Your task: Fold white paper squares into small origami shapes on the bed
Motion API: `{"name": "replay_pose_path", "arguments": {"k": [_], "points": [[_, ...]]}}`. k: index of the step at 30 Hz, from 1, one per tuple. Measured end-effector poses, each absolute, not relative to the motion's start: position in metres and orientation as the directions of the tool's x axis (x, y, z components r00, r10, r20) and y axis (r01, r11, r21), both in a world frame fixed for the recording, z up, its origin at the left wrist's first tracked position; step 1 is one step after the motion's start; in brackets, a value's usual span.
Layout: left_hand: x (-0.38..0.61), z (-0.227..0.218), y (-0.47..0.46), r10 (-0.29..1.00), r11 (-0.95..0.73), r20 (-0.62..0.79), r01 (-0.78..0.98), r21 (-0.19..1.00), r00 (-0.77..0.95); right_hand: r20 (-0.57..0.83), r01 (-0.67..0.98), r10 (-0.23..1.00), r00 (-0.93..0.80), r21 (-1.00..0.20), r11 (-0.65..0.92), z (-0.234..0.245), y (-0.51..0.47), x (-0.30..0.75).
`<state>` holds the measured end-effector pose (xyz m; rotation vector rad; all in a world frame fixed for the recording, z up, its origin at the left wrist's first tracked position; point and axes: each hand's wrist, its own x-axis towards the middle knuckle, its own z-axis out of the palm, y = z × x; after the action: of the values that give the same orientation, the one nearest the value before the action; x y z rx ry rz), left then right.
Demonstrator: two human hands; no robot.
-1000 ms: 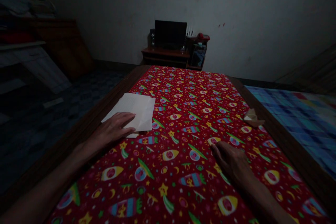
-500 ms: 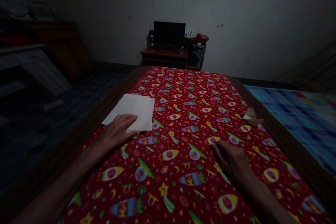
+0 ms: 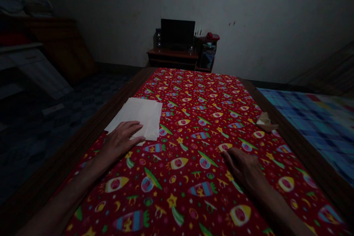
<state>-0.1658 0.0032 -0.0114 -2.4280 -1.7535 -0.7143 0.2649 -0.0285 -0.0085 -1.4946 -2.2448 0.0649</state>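
My left hand (image 3: 121, 136) lies over the near left part of a stack of white paper sheets (image 3: 148, 116). Its fingers are stretched out and the thumb is spread apart from them. The sheets are slightly uneven, and a corner of a lower sheet shows by the thumb. Faint lines or writing mark the top sheet. My right hand (image 3: 245, 166) rests on the red patterned tablecloth (image 3: 190, 155), fingers curled in, with nothing visible in them. Beyond it, near the table's right edge, sits a small folded paper piece (image 3: 266, 122), brownish with a white part.
Dark wooden borders (image 3: 116, 97) flank the cloth. Against the far wall, a dark monitor (image 3: 177, 34) with speakers stands on a small desk (image 3: 173, 54), a red telephone (image 3: 212, 37) beside it. Cabinets (image 3: 55, 48) are at left; a blue checked sheet (image 3: 309, 118) lies at right.
My left hand has shifted slightly left, and the paper's near edge has come a little closer, with a lower sheet's corner now showing. My right hand stays put. The view has tilted slightly.
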Motion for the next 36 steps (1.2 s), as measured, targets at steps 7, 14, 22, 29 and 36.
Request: {"name": "replay_pose_path", "arguments": {"k": [7, 14, 22, 29, 36], "points": [[-0.167, -0.006, 0.008, 0.925, -0.260, 0.365, 0.871, 0.416, 0.102, 0.331, 0.863, 0.887, -0.321, -0.284, 0.418, -0.009, -0.027, 0.265], [-0.162, -0.002, 0.007, 0.920, -0.210, 0.391, 0.859, 0.467, 0.013, 0.343, 0.872, 0.881, -0.327, -0.250, 0.421, -0.010, -0.028, 0.266], [-0.151, 0.001, -0.004, 0.890, -0.256, 0.454, 0.864, 0.433, 0.037, 0.346, 0.869, 0.879, -0.328, -0.254, 0.424, -0.010, -0.027, 0.264], [-0.140, 0.005, -0.014, 0.902, -0.290, 0.416, 0.875, 0.388, 0.115, 0.347, 0.871, 0.878, -0.328, -0.249, 0.424, -0.008, -0.028, 0.264], [-0.132, 0.010, -0.017, 0.881, -0.447, 0.299, 0.852, 0.272, 0.366, 0.349, 0.866, 0.878, -0.327, -0.262, 0.427, -0.007, -0.028, 0.263]]}}
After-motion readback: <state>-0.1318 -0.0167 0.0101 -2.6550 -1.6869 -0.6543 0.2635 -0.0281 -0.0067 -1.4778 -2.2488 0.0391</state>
